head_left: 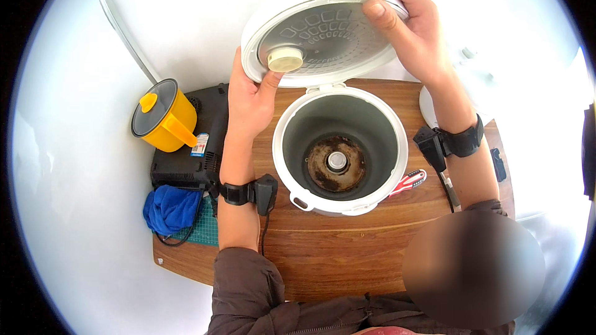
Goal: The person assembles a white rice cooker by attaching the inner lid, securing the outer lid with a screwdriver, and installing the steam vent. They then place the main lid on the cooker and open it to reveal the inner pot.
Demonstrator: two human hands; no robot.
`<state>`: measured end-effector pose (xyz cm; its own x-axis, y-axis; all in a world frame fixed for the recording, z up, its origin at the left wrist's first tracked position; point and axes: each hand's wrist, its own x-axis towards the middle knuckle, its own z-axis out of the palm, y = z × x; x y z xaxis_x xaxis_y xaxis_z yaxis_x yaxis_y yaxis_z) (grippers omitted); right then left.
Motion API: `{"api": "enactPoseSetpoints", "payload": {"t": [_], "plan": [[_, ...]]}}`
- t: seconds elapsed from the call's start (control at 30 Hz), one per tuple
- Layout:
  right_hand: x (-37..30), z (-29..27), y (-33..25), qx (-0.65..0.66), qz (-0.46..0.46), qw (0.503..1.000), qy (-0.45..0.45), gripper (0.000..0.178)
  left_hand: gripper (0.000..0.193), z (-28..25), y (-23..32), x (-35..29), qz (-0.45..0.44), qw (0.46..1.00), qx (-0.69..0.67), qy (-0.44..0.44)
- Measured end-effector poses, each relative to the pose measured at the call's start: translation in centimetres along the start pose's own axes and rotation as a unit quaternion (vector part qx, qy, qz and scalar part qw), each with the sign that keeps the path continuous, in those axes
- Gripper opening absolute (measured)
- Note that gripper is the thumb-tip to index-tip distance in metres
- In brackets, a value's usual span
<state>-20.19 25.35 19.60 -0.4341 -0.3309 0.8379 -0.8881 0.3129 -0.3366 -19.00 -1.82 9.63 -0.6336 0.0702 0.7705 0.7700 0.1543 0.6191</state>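
Observation:
A white rice cooker (279, 142) stands on the table with its hinged lid (347, 31) raised and its metal inner side turned toward me. My left hand (251, 96) grips the lid's left rim, its thumb against the round cream cap (285, 59) on the inner side. On the lid's right edge my right hand (413, 28) is closed, thumb on the inner rim and fingers behind. No inner pot sits in the cooker's grey well. At its bottom lies a brown-stained heating plate (320, 167) with a silver round centre piece (337, 160).
Left of the cooker, a yellow pot (171, 130) with a dark lid rests on a black boxy device (180, 170). A blue cloth (172, 209) lies on a green cutting mat (205, 226). A red-and-white handled tool (410, 182) touches the wooden table (347, 260) right of the cooker.

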Motion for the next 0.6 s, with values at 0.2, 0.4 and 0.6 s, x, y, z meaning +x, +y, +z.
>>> {"api": "enactPoseSetpoints", "payload": {"t": [0.2, 0.4, 0.6], "plan": [[0.0, -0.1, -0.2, 0.015, 0.026, 1.0, 0.002, 0.042, 0.042, -0.2, -0.2, -0.1, 0.003, 1.0, 0.022, 0.005], [0.4, -0.1, -0.9, 0.06, 0.047, 0.997, 0.02, 0.042, 0.042, 0.3, 0.1, -0.1, 0.011, 1.0, 0.021, 0.013], [-0.5, -0.3, 0.4, 0.006, 0.043, 0.999, 0.032, 0.043, 0.044, 0.0, 0.8, 0.0, -0.02, 0.998, -0.053, -0.019]]}}
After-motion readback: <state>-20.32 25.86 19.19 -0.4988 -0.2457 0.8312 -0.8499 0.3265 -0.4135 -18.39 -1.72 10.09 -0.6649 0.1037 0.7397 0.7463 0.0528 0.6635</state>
